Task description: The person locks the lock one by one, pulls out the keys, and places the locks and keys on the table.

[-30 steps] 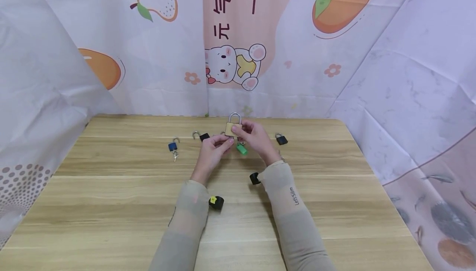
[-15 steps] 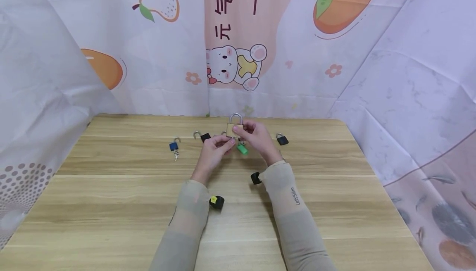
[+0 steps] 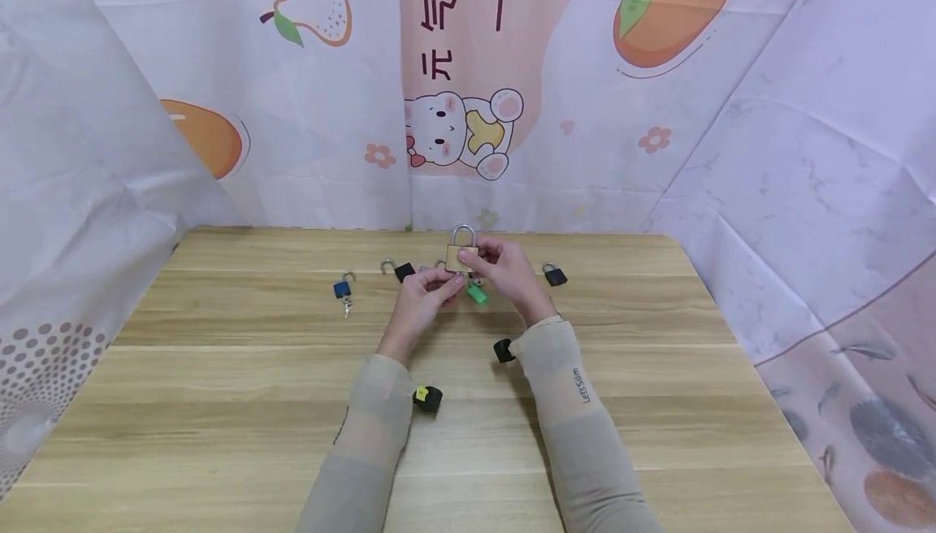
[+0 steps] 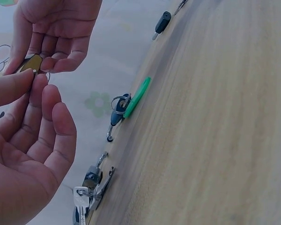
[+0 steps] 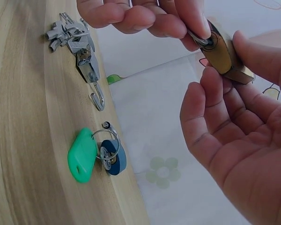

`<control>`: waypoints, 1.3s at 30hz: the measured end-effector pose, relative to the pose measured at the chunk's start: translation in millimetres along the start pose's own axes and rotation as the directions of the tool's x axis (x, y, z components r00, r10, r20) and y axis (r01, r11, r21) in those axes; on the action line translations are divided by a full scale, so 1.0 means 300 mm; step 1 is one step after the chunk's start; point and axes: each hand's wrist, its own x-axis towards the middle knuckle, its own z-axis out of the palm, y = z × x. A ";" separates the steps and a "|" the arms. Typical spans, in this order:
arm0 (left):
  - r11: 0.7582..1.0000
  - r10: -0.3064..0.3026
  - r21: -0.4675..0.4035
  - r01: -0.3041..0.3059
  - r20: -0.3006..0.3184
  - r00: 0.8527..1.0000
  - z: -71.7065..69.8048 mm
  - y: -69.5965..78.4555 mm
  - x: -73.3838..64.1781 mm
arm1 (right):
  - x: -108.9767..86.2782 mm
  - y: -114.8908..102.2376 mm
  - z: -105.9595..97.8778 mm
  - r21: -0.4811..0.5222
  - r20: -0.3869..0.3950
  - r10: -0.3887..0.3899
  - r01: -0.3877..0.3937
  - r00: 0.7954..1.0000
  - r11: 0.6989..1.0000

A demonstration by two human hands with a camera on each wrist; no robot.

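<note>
A brass padlock (image 3: 452, 255) with a silver shackle is held upright above the far part of the table, its shackle seated in the body. My right hand (image 3: 506, 271) grips its body, thumb on the front face. Below it, my left hand (image 3: 418, 299) pinches a small metal key (image 5: 201, 40) at the padlock's underside. The right wrist view shows the key at the keyhole; fingertips cover most of it. Both hands are off the table.
Along the table's far edge lie a blue padlock (image 3: 341, 289) with keys, a black padlock (image 3: 405, 271) with its shackle open, a green key tag (image 3: 477, 294) ringed to a padlock, and a dark padlock (image 3: 555, 275). A printed curtain (image 3: 329, 151) hangs behind.
Almost nothing differs. Both hands keep their hold on the padlock and key; the whole view shifts only slightly.
</note>
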 end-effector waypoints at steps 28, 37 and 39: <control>0.993 -0.087 0.080 0.085 0.014 0.996 0.026 -0.018 0.009 | -0.018 -0.022 -0.074 0.173 -0.183 0.018 0.014 0.983 0.985; 0.995 -0.066 0.081 0.063 0.036 0.997 0.050 -0.009 -0.002 | -0.019 -0.009 -0.168 0.227 -0.264 0.006 0.056 0.964 0.972; 0.994 -0.057 0.101 0.052 0.054 0.997 0.052 -0.014 0.002 | -0.014 -0.006 -0.170 0.222 -0.251 0.018 0.039 0.968 0.974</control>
